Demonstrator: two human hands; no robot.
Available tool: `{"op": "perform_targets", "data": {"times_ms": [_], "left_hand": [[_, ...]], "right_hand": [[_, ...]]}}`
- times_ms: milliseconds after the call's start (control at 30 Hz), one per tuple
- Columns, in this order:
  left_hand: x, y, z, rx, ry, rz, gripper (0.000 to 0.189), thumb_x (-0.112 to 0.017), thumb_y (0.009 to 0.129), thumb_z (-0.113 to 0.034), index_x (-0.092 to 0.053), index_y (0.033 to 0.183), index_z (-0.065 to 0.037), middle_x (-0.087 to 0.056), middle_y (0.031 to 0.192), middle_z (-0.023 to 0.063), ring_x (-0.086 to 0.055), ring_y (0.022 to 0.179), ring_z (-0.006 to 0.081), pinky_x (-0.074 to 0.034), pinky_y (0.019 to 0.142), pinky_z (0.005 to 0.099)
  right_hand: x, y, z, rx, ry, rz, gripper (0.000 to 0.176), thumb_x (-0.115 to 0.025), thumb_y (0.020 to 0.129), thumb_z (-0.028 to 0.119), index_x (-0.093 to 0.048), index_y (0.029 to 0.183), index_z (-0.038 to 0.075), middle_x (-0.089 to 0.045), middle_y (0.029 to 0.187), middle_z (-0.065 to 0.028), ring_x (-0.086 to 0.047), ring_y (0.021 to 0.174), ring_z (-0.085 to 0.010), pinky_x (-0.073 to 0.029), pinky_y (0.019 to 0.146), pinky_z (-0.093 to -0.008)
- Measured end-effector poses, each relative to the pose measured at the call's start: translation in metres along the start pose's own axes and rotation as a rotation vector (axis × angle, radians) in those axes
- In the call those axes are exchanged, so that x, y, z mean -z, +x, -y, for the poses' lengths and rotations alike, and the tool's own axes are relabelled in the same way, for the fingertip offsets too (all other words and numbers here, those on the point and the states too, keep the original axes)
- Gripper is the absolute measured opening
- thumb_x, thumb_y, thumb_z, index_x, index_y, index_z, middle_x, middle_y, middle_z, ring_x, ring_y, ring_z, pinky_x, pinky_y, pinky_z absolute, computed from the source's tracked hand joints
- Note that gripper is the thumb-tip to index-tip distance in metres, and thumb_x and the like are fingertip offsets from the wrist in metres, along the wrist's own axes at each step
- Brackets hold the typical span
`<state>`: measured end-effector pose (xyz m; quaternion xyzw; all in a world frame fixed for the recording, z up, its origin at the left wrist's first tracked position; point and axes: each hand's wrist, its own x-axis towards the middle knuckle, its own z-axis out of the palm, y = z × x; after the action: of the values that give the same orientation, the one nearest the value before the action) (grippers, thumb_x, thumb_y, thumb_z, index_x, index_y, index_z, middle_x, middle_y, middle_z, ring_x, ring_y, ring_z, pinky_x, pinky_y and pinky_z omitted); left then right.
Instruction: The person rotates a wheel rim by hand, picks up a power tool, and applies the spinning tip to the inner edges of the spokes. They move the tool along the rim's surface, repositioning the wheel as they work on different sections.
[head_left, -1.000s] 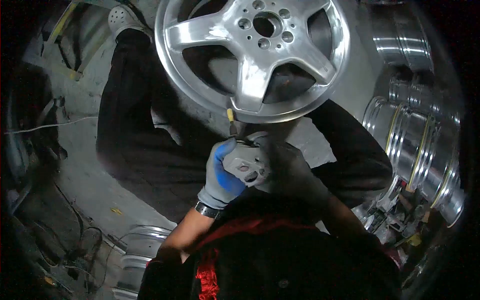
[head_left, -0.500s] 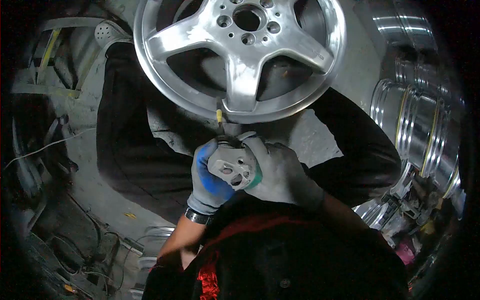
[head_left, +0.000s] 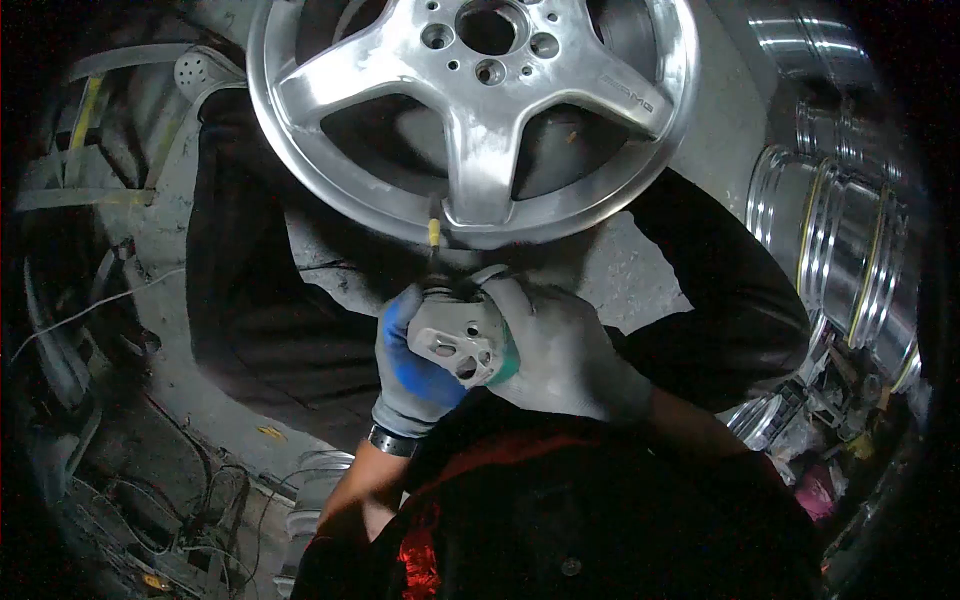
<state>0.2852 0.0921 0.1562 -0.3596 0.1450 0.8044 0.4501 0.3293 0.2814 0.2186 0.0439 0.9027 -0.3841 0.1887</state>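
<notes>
A silver five-spoke wheel rim [head_left: 483, 150] lies in front of me at the top of the view. Between my legs, both gloved hands are wrapped round a grey power tool [head_left: 462, 340] with holes in its rear end. My left hand [head_left: 410, 355], in a grey and blue glove, grips its left side, and my right hand [head_left: 560, 350], in a grey glove, its right side. From the tool's front a thin bit with a yellow band [head_left: 434, 232] points at the rim's near edge, by the foot of the lower spoke. Whether the tip touches the metal is unclear.
Several shiny rims [head_left: 840, 235] stand along the right side, with scraps and a pink item [head_left: 815, 490] below them. A metal frame [head_left: 110, 195] is at the upper left, cables [head_left: 170, 500] lie at the lower left, and more rims [head_left: 310, 490] sit beside my left forearm.
The rim appears slightly larger and a little higher in view. Both hands and the tool have shifted slightly left, still held together, with the bit near the same spot on the rim.
</notes>
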Motion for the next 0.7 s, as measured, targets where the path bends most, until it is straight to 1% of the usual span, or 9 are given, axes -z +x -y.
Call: {"op": "perform_targets", "data": {"times_ms": [33,100,167,367,500,567,600,667,700], "left_hand": [[0.001,0.002,0.0,0.034,-0.052,0.098,0.056,-0.052,0.099,-0.054,-0.067,0.132,-0.011,-0.069,0.131,0.0133,-0.065,0.122,0.0332,-0.049,0.109,0.0491],[-0.001,0.002,0.005,0.029,-0.052,0.048,0.057,-0.052,0.099,-0.054,-0.067,0.132,-0.011,-0.069,0.132,0.0134,-0.065,0.123,0.033,-0.049,0.11,0.049],[-0.003,0.0,0.005,0.02,-0.049,-0.002,0.057,-0.052,0.099,-0.054,-0.066,0.133,-0.011,-0.069,0.132,0.0135,-0.065,0.123,0.0329,-0.048,0.11,0.0489],[-0.004,-0.004,-0.002,0.003,-0.03,-0.008,0.057,-0.053,0.098,-0.055,-0.067,0.131,-0.01,-0.069,0.131,0.0139,-0.065,0.122,0.0334,-0.049,0.109,0.0496],[0.003,0.001,0.011,-0.027,0.025,-0.017,0.059,-0.053,0.098,-0.056,-0.066,0.132,-0.01,-0.069,0.131,0.0141,-0.065,0.122,0.034,-0.05,0.108,0.0499],[0.005,0.0,0.013,-0.025,-0.007,-0.028,0.06,-0.053,0.098,-0.056,-0.066,0.133,-0.009,-0.069,0.131,0.0141,-0.065,0.121,0.0341,-0.05,0.108,0.0498],[0.008,0.0,0.013,-0.028,-0.022,-0.076,0.061,-0.053,0.097,-0.057,-0.066,0.133,-0.009,-0.068,0.132,0.0141,-0.065,0.121,0.0341,-0.05,0.108,0.0501],[0.008,-0.004,0.01,-0.032,-0.029,-0.125,0.062,-0.054,0.097,-0.058,-0.065,0.133,-0.009,-0.068,0.133,0.014,-0.065,0.121,0.0342,-0.05,0.108,0.0504],[0.006,-0.008,0.007,-0.057,0.022,-0.092,0.063,-0.054,0.096,-0.058,-0.065,0.133,-0.008,-0.068,0.133,0.0139,-0.064,0.122,0.0341,-0.05,0.108,0.0503]], "right_hand": [[0.003,-0.002,-0.001,0.032,0.003,-0.035,0.076,-0.087,0.075,0.027,-0.049,0.135,0.002,-0.069,0.103,-0.0216,-0.072,0.093,-0.0408,-0.058,0.08,-0.0469],[0.004,-0.003,-0.003,0.058,0.009,-0.069,0.075,-0.088,0.075,0.027,-0.049,0.135,0.002,-0.069,0.103,-0.0214,-0.072,0.093,-0.0407,-0.058,0.08,-0.0469],[0.002,-0.004,-0.006,0.151,0.024,-0.138,0.07,-0.084,0.078,0.026,-0.053,0.132,-0.006,-0.069,0.097,-0.0214,-0.07,0.088,-0.0368,-0.055,0.078,-0.0468],[0.006,0.005,0.001,0.052,0.006,-0.01,0.072,-0.087,0.076,0.027,-0.052,0.132,-0.002,-0.068,0.106,-0.0242,-0.071,0.098,-0.0404,-0.057,0.087,-0.047],[0.01,0.0,-0.006,0.087,0.011,-0.041,0.072,-0.086,0.076,0.026,-0.052,0.133,-0.002,-0.068,0.105,-0.0236,-0.071,0.098,-0.0402,-0.057,0.089,-0.0466],[0.011,0.001,-0.007,0.137,0.011,-0.08,0.053,-0.075,0.083,0.021,-0.056,0.127,-0.002,-0.068,0.096,-0.0209,-0.07,0.09,-0.0364,-0.054,0.076,-0.0465],[0.009,0.002,-0.006,0.137,0.013,-0.081,0.053,-0.075,0.083,0.021,-0.056,0.127,-0.002,-0.068,0.096,-0.0209,-0.07,0.09,-0.0364,-0.054,0.076,-0.0465],[0.002,0.004,-0.005,0.075,-0.022,0.034,0.07,-0.084,0.078,0.026,-0.052,0.134,-0.002,-0.067,0.11,-0.0228,-0.07,0.101,-0.0389,-0.056,0.092,-0.0464],[0.0,0.004,-0.006,0.073,-0.017,0.031,0.07,-0.084,0.078,0.026,-0.052,0.134,-0.002,-0.067,0.11,-0.0228,-0.07,0.101,-0.0389,-0.056,0.092,-0.0464]]}}
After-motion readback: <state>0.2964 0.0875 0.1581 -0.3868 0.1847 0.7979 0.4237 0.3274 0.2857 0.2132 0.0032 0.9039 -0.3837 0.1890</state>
